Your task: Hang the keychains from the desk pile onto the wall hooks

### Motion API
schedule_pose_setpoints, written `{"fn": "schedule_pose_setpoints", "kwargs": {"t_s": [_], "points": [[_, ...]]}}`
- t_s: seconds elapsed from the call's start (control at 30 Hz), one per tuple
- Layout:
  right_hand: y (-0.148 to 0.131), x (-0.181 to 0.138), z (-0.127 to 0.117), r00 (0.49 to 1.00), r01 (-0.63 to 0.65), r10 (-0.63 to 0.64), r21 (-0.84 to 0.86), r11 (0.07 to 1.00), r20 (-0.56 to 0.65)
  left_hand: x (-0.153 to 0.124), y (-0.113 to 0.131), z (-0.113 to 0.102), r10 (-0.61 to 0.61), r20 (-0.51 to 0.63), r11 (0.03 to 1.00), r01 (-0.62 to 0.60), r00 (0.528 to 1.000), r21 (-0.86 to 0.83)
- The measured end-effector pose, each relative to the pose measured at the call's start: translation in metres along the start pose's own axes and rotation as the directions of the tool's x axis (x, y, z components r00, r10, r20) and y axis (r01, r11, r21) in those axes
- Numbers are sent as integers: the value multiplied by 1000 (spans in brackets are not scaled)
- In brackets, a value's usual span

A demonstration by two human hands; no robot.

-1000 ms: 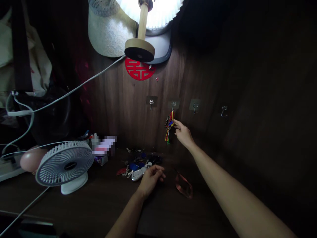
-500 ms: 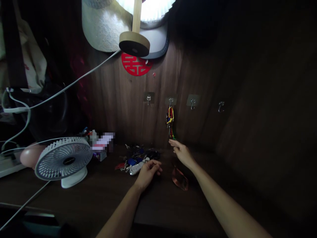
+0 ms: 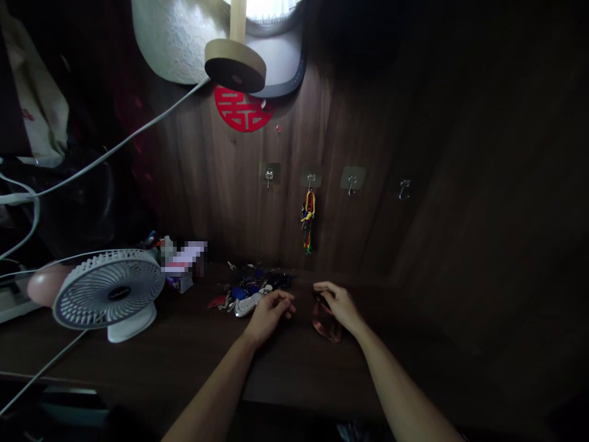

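Looks like a home to me, maybe a bedroom corner, though it's pretty dark on my feed. There's a wood-panel wall with stick-on hooks, a red double-happiness sticker, a lamp, a tote bag, plus a desk fan and loose keys on the desk.

1. A dark wood-grain desk is recorded as the carrying surface.
2. A heap of keys with blue fobs is spread at far centre; a silver key fob is seen on its near side, a red tag at its left.
3. A copper-red ribbon is laid right of the heap.
4. A white desk fan is stood upright at left, a small box just behind it.
5. A pink rounded object is placed against the fan's left side; a white power strip is set further left.
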State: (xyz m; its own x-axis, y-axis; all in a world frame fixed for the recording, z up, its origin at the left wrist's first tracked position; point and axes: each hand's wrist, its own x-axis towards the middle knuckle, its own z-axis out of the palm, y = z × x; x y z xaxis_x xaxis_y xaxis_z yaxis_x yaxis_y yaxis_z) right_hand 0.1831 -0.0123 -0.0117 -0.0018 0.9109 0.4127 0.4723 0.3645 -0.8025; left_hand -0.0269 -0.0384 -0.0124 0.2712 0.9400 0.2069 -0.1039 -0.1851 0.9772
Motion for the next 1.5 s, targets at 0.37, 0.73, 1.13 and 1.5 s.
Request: {"fn": "schedule_pose_setpoints", "kwargs": {"t_s": [0.37, 0.73, 1.13, 1.5], "points": [[-1, -10, -3, 970, 158, -85, -331, 930, 226, -5, 0, 4, 27, 54, 981, -37, 998, 191], [-9, -9, 11, 978, 209, -190, -316, 925, 90, -7, 4, 4, 155, 27, 886, -151, 988, 438], [-26, -8, 33, 990, 91, -82, 74, 993, -111, -11, 4, 9, 183, 233, 654, -295, 955, 696], [-39, -12, 34, 985, 146, -128, 157, 977, -120, -9, 1, 9, 175, 227, 642, -286, 958, 711]]}}
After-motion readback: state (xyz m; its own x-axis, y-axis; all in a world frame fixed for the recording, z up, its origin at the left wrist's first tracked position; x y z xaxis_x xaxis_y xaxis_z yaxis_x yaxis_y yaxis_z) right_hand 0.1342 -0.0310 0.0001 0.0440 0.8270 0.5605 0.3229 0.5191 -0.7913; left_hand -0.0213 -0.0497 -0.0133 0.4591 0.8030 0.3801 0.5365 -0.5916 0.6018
